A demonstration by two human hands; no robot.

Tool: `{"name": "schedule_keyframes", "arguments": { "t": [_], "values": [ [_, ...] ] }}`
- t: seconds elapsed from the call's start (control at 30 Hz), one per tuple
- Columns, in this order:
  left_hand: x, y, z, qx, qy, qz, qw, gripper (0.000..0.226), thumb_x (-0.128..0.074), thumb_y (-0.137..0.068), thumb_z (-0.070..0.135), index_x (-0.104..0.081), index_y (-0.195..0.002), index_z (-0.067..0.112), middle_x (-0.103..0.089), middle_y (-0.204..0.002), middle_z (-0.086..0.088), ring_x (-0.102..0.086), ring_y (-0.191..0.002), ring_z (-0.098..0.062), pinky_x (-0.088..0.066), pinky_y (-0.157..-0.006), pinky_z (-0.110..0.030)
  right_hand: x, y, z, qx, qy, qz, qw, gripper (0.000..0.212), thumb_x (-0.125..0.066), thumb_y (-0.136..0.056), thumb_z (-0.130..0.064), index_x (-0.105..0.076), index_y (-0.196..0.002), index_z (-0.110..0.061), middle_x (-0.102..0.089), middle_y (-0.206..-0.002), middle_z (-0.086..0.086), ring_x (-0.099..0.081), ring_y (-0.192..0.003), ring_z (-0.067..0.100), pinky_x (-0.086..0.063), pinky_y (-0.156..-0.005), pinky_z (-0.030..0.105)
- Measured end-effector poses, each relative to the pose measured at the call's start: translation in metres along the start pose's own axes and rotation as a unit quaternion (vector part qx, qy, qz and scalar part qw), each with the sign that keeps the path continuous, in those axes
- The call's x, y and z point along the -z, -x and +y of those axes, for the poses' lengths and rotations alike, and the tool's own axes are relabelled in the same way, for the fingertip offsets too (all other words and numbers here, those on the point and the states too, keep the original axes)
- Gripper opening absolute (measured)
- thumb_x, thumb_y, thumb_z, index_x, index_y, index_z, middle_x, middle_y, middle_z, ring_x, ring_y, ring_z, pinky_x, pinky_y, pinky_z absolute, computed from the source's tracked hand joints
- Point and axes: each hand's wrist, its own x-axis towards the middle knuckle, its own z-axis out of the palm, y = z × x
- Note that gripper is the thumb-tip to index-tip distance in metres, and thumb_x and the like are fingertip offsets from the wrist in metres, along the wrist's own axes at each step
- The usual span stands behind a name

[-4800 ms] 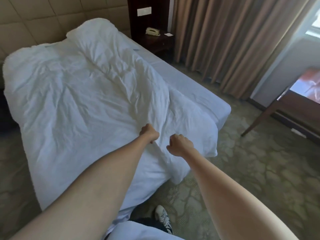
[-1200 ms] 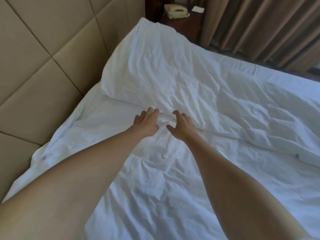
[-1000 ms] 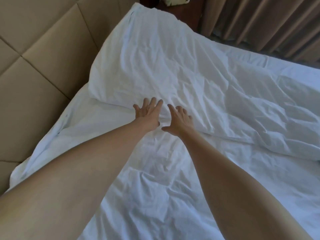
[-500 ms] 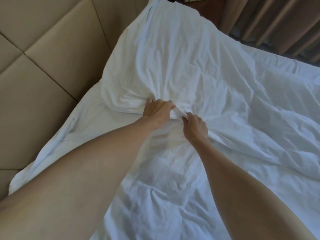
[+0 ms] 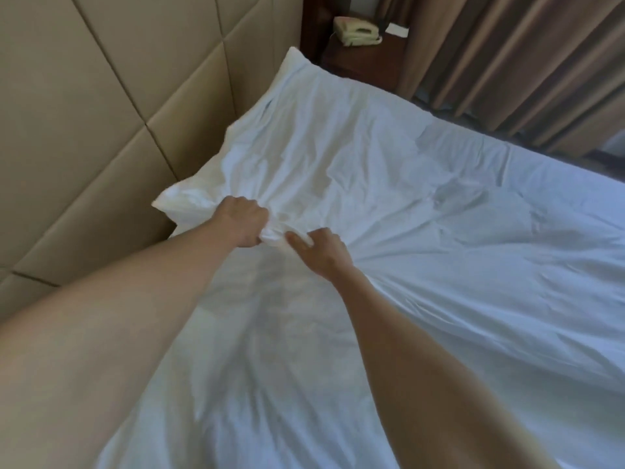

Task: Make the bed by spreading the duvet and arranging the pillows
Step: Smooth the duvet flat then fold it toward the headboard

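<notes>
A crumpled white duvet (image 5: 389,184) covers the bed, with a folded-over upper layer lying along the headboard side. My left hand (image 5: 241,225) is fisted on the near edge of that layer. My right hand (image 5: 319,252) pinches the same edge just to its right. The gripped edge is bunched and raised off the lower layer (image 5: 270,350), and a puffed corner (image 5: 169,203) sticks out to the left toward the headboard. No separate pillow can be told apart.
A padded beige headboard (image 5: 101,130) runs along the left. A dark nightstand (image 5: 365,62) with a cream telephone (image 5: 356,30) stands beyond the bed's far corner. Brown curtains (image 5: 507,55) hang at the upper right.
My flat, open hands have closed on the folded layer's edge and lifted it. The fabric has bunched between them and its left corner has risen.
</notes>
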Motion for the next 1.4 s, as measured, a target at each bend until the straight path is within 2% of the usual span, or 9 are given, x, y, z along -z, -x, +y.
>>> {"name": "schedule_keyframes", "arguments": {
  "t": [0.1, 0.27, 0.5, 0.87, 0.97, 1.07, 1.13, 1.3, 1.4],
  "values": [
    [-0.019, 0.042, 0.008, 0.005, 0.02, -0.089, 0.996, 0.035, -0.055, -0.091, 0.031, -0.053, -0.122, 0.014, -0.057, -0.12, -0.01, -0.057, -0.109, -0.029, -0.042, -0.082, -0.037, -0.016, 0.035, -0.004, -0.024, 0.037, -0.084, 0.995, 0.059, -0.049, -0.083, -0.072, -0.063, -0.092, -0.016, -0.064, -0.108, 0.013, -0.059, -0.105, 0.034, -0.043, -0.083, 0.036],
    [-0.024, 0.077, 0.036, 0.003, 0.035, -0.185, 0.982, 0.038, -0.061, -0.089, 0.019, -0.05, -0.126, 0.02, -0.046, -0.128, -0.006, -0.045, -0.122, -0.029, -0.043, -0.089, -0.045, -0.019, 0.087, 0.001, -0.04, -0.007, -0.139, 0.99, 0.033, -0.064, -0.086, -0.053, -0.067, -0.102, -0.024, -0.065, -0.111, 0.0, -0.064, -0.101, 0.022, -0.051, -0.09, 0.034],
    [0.033, 0.11, 0.141, -0.11, 0.065, -0.124, 0.984, 0.028, -0.046, -0.097, 0.018, -0.048, -0.124, 0.012, -0.051, -0.12, -0.011, -0.052, -0.093, -0.026, -0.044, -0.08, -0.036, 0.042, 0.164, 0.054, -0.086, -0.054, -0.054, 0.993, 0.019, -0.063, -0.092, -0.034, -0.068, -0.1, -0.018, -0.068, -0.097, 0.008, -0.067, -0.083, 0.02, -0.059, -0.071, 0.028],
    [0.097, 0.199, 0.349, -0.158, 0.04, -0.127, 0.978, 0.027, -0.043, -0.099, 0.017, -0.048, -0.124, 0.008, -0.051, -0.128, -0.014, -0.059, -0.11, -0.031, -0.048, -0.089, -0.039, 0.134, 0.319, 0.237, -0.128, -0.04, 0.033, 0.99, 0.01, -0.059, -0.09, -0.025, -0.065, -0.088, -0.018, -0.071, -0.08, 0.006, -0.065, -0.069, 0.016, -0.06, -0.066, 0.03],
    [0.11, 0.225, 0.419, -0.167, 0.043, -0.13, 0.976, 0.022, -0.043, -0.099, 0.017, -0.05, -0.117, 0.008, -0.053, -0.122, -0.014, -0.058, -0.09, -0.029, -0.046, -0.077, -0.036, 0.16, 0.362, 0.297, -0.116, -0.036, 0.034, 0.992, 0.01, -0.06, -0.091, -0.024, -0.066, -0.089, -0.015, -0.071, -0.08, 0.008, -0.064, -0.071, 0.017, -0.057, -0.061, 0.028],
    [0.119, 0.248, 0.493, -0.164, 0.041, -0.128, 0.977, 0.008, -0.043, -0.097, 0.014, -0.047, -0.091, 0.009, -0.056, -0.105, -0.012, -0.055, -0.069, -0.022, -0.046, -0.068, -0.034, 0.187, 0.406, 0.361, -0.115, -0.049, 0.035, 0.991, 0.012, -0.061, -0.092, -0.022, -0.067, -0.092, -0.012, -0.067, -0.074, 0.003, -0.062, -0.066, 0.014, -0.053, -0.054, 0.024],
    [0.128, 0.257, 0.544, -0.166, 0.055, -0.126, 0.976, 0.006, -0.043, -0.097, 0.013, -0.048, -0.094, 0.01, -0.054, -0.093, -0.008, -0.053, -0.063, -0.019, -0.045, -0.067, -0.033, 0.206, 0.433, 0.407, -0.126, -0.053, 0.036, 0.99, 0.011, -0.06, -0.093, -0.021, -0.066, -0.09, -0.012, -0.066, -0.073, 0.003, -0.059, -0.061, 0.012, -0.05, -0.052, 0.024],
    [0.14, 0.259, 0.645, -0.176, 0.13, -0.109, 0.969, 0.012, -0.05, -0.097, 0.018, -0.055, -0.091, 0.009, -0.054, -0.083, -0.006, -0.062, -0.078, -0.027, -0.047, -0.067, -0.034, 0.25, 0.474, 0.494, -0.138, -0.033, 0.032, 0.989, 0.011, -0.058, -0.093, -0.021, -0.066, -0.095, -0.013, -0.067, -0.085, 0.007, -0.06, -0.07, 0.02, -0.047, -0.051, 0.024],
    [0.141, 0.247, 0.681, -0.158, 0.134, -0.078, 0.975, 0.01, -0.052, -0.096, 0.021, -0.052, -0.09, 0.014, -0.056, -0.096, -0.007, -0.059, -0.09, -0.029, -0.048, -0.08, -0.039, 0.266, 0.475, 0.522, -0.116, -0.054, 0.06, 0.99, 0.009, -0.059, -0.092, -0.023, -0.065, -0.091, -0.017, -0.068, -0.091, 0.006, -0.065, -0.084, 0.024, -0.052, -0.064, 0.027]
  ]
}}
